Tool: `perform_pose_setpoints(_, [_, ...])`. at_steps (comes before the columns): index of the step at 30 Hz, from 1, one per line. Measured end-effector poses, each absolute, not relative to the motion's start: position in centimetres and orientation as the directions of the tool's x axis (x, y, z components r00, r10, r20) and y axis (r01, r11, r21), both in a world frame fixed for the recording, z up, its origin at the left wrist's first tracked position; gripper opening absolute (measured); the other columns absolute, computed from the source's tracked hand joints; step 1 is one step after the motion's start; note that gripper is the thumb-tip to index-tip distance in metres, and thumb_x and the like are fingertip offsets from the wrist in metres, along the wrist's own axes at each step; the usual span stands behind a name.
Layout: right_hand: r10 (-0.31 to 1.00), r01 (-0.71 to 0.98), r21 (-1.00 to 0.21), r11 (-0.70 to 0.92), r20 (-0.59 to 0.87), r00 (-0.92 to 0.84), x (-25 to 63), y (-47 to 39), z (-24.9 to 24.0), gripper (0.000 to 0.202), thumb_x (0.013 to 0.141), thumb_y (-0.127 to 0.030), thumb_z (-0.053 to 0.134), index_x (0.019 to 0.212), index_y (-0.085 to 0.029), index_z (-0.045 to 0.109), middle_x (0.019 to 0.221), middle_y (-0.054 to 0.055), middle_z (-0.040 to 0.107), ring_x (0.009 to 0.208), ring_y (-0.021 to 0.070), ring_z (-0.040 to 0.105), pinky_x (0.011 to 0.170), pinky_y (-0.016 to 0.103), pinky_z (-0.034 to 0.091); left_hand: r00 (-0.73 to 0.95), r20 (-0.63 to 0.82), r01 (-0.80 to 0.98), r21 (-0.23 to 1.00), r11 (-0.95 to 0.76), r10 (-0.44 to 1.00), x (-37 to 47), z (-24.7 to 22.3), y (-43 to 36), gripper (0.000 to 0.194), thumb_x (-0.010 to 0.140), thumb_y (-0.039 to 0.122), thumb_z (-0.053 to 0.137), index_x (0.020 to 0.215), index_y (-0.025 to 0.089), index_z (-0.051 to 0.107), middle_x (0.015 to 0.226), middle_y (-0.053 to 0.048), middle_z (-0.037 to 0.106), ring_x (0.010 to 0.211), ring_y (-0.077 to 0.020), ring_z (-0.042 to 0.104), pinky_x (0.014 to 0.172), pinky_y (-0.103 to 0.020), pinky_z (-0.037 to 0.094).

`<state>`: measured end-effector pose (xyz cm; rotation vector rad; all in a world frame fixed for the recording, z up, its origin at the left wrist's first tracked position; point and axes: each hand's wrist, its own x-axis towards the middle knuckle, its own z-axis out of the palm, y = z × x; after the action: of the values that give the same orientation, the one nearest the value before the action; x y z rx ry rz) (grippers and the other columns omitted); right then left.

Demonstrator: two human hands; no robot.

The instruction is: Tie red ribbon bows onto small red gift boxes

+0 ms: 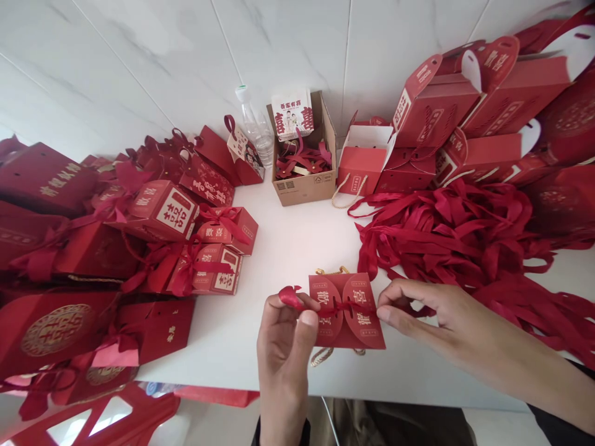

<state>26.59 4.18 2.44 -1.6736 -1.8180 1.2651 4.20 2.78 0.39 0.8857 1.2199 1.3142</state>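
A red gift box (331,334) with gold characters lies before me on the white table, its two rounded flaps folded in on top. Gold cord handles (322,355) stick out at its near and far sides. Across its middle, through the slots, runs a red ribbon (292,297). My left hand (286,353) pinches one end of the ribbon between thumb and fingers at the box's left edge. At the right edge, my right hand (421,310) has thumb and forefinger closed on the ribbon's other side.
A heap of loose red ribbons (446,229) lies to the right, below stacked boxes (506,87). Several ribbon-tied boxes (162,210) crowd the left. Along the wall stand a cardboard box (304,192) with ribbon pieces and a plastic bottle (255,127). A red chair (153,409) is lower left.
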Motion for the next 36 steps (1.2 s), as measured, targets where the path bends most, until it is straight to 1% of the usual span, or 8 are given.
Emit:
perform_pose_setpoints(3, [0.949, 0.566, -0.820, -0.088, -0.241, -0.202, 26.3, 4.1, 2.6, 0.031, 0.099, -0.058, 0.056, 0.090, -0.030, 0.066, 0.084, -0.003, 0.071, 0.071, 0.0172, 0.063, 0.059, 0.028, 0.046, -0.123, -0.119, -0.148, 0.984, 0.100, 0.985, 4.3, 0.3, 3.0, 0.016, 0.092, 0.031, 0.076, 0.094, 0.024, 0.061, 0.099, -0.002, 0.066, 0.087, -0.0152, 0.062, 0.076, -0.023, 0.052])
perform_pose_setpoints(10, [0.970, 0.508, -0.848, -0.149, -0.225, -0.092, 26.0, 4.6, 2.5, 0.035, 0.102, -0.061, 0.050, 0.097, -0.028, 0.062, 0.080, -0.003, 0.065, 0.054, 0.0126, 0.048, 0.051, 0.028, 0.041, -0.155, -0.115, -0.154, 0.984, 0.091, 0.981, 4.3, 0.2, 3.0, 0.011, 0.092, 0.021, 0.069, 0.092, 0.023, 0.059, 0.093, -0.002, 0.064, 0.081, -0.0141, 0.062, 0.071, -0.021, 0.053])
perform_pose_setpoints(14, [0.964, 0.557, -0.824, -0.106, -0.221, -0.144, 26.1, 4.9, 2.4, 0.034, 0.098, -0.060, 0.058, 0.101, -0.028, 0.069, 0.080, -0.001, 0.067, 0.067, 0.0170, 0.061, 0.057, 0.028, 0.047, -0.151, -0.113, -0.124, 0.988, 0.094, 0.982, 4.1, 0.2, 2.9, 0.010, 0.092, 0.020, 0.069, 0.092, 0.023, 0.059, 0.094, -0.002, 0.064, 0.085, -0.0146, 0.063, 0.074, -0.022, 0.054])
perform_pose_setpoints(19, [0.960, 0.640, -0.768, -0.019, -0.192, -0.203, 25.9, 4.7, 1.9, 0.028, 0.097, -0.055, 0.059, 0.092, -0.029, 0.071, 0.084, 0.000, 0.070, 0.073, 0.0187, 0.064, 0.059, 0.029, 0.047, -0.190, -0.126, -0.124, 0.987, 0.103, 0.974, 4.7, 0.4, 3.0, 0.014, 0.089, 0.023, 0.073, 0.094, 0.023, 0.060, 0.095, -0.003, 0.064, 0.086, -0.0158, 0.062, 0.075, -0.024, 0.053])
perform_pose_setpoints(22, [0.978, 0.652, -0.757, 0.037, -0.107, -0.179, 25.5, 4.6, 1.6, 0.021, 0.096, -0.049, 0.064, 0.101, -0.030, 0.069, 0.102, 0.003, 0.072, 0.089, 0.0219, 0.067, 0.072, 0.033, 0.052, -0.229, -0.187, -0.151, 0.976, 0.155, 0.955, 5.3, 0.9, 2.9, 0.016, 0.088, 0.024, 0.074, 0.095, 0.023, 0.060, 0.095, -0.002, 0.064, 0.084, -0.0150, 0.059, 0.075, -0.023, 0.051])
perform_pose_setpoints(25, [0.980, 0.666, -0.740, 0.097, -0.046, -0.194, 25.0, 4.6, 1.8, 0.018, 0.099, -0.044, 0.059, 0.097, -0.029, 0.068, 0.099, 0.003, 0.070, 0.095, 0.0237, 0.067, 0.082, 0.038, 0.053, -0.219, -0.197, -0.144, 0.975, 0.168, 0.956, 5.4, 0.9, 2.8, 0.017, 0.089, 0.026, 0.075, 0.096, 0.024, 0.060, 0.096, -0.002, 0.063, 0.085, -0.0145, 0.058, 0.076, -0.023, 0.050])
perform_pose_setpoints(32, [0.952, 0.657, -0.754, 0.004, -0.197, -0.232, 25.0, 4.4, 2.5, 0.036, 0.107, -0.052, 0.045, 0.089, -0.027, 0.064, 0.078, -0.002, 0.067, 0.062, 0.0163, 0.061, 0.052, 0.029, 0.042, -0.160, -0.130, -0.078, 0.990, 0.119, 0.978, 4.6, 0.0, 2.8, 0.017, 0.092, 0.027, 0.074, 0.098, 0.024, 0.059, 0.094, -0.002, 0.062, 0.081, -0.0143, 0.059, 0.073, -0.024, 0.053])
perform_pose_setpoints(36, [0.961, 0.676, -0.737, -0.030, -0.207, -0.183, 25.1, 4.5, 2.2, 0.042, 0.106, -0.057, 0.044, 0.086, -0.026, 0.065, 0.077, 0.001, 0.072, 0.065, 0.0194, 0.066, 0.054, 0.030, 0.047, -0.186, -0.105, -0.082, 0.992, 0.091, 0.977, 4.7, 0.1, 2.7, 0.019, 0.089, 0.026, 0.076, 0.102, 0.024, 0.061, 0.089, -0.002, 0.064, 0.076, -0.0142, 0.060, 0.068, -0.023, 0.054])
